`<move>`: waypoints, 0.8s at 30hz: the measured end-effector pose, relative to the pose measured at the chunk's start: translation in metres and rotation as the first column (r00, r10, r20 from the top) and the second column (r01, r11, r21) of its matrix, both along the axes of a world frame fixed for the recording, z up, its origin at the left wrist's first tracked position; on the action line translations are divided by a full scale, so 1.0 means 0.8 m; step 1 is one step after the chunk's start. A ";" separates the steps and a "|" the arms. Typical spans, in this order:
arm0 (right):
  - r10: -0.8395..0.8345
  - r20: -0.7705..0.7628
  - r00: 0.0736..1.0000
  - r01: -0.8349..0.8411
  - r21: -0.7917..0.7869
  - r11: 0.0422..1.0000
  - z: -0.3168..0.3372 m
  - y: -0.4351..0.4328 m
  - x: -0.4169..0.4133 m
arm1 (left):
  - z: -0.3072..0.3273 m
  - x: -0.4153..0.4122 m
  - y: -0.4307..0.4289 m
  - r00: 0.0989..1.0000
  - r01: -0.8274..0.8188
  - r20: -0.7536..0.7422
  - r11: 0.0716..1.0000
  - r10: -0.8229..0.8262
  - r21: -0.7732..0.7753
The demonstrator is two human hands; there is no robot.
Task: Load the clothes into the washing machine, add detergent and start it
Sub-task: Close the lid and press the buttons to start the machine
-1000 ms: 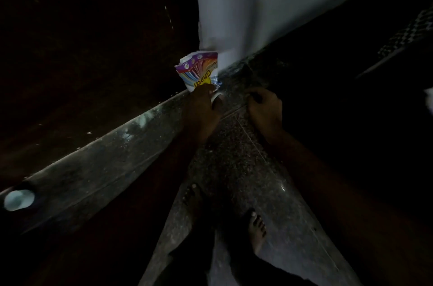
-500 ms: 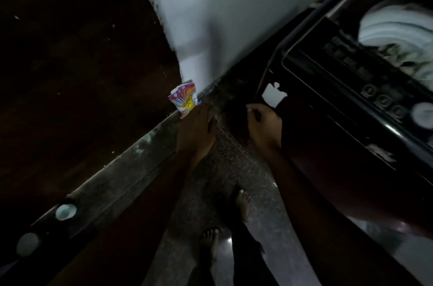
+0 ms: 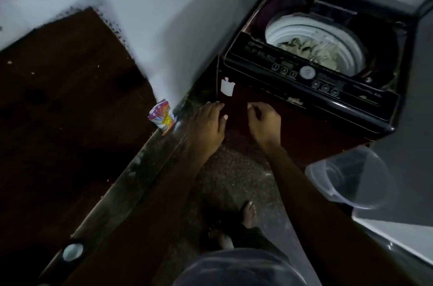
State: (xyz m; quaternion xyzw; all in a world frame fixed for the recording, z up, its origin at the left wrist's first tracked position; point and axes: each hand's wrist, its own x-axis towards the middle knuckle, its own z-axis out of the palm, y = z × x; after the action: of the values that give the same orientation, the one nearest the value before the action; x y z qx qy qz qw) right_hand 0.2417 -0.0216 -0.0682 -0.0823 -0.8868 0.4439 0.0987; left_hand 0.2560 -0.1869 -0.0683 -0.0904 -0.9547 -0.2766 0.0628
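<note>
Clothes (image 3: 311, 50): where are they?
Pale, heaped inside the open-topped washing machine (image 3: 304, 88).
And the detergent packet (image 3: 161, 118)?
Standing on the ledge (image 3: 140, 168) against the wall (image 3: 164, 28), left of the washing machine, apart from both hands.
The left hand (image 3: 207, 122)?
Low before the washing machine's front left corner, fingers stretched out, gripping nothing.
The right hand (image 3: 264, 121)?
Just beside it, against the washing machine's dark red front, fingers curled in; whether they pinch anything I cannot tell.
Anything else?
A clear plastic tub (image 3: 349, 178) at the washing machine's front right.
</note>
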 end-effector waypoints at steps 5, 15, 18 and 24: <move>-0.054 -0.125 0.991 0.076 0.179 0.981 0.032 0.052 0.011 | 0.041 -0.018 0.047 0.988 0.109 -0.107 0.993 -0.112 -0.033; -0.163 -0.264 0.951 0.254 0.361 0.897 0.093 0.157 -0.004 | 0.104 -0.073 0.155 0.934 0.250 -0.227 0.958 -0.278 -0.141; -0.170 -0.293 0.941 0.278 0.378 0.883 0.118 0.185 -0.016 | 0.128 -0.087 0.184 0.919 0.262 -0.261 0.952 -0.296 -0.157; -0.155 -0.334 0.930 0.293 0.417 0.860 0.161 0.233 -0.044 | 0.171 -0.116 0.230 0.887 0.243 -0.345 0.945 -0.308 -0.218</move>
State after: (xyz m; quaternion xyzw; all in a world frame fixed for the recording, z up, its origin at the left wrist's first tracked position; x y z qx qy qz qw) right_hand 0.2068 0.1647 0.0609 -0.0944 -0.9264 0.2137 0.2952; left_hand 0.1632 -0.0028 0.0683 -0.2815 -0.9222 -0.1785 0.1959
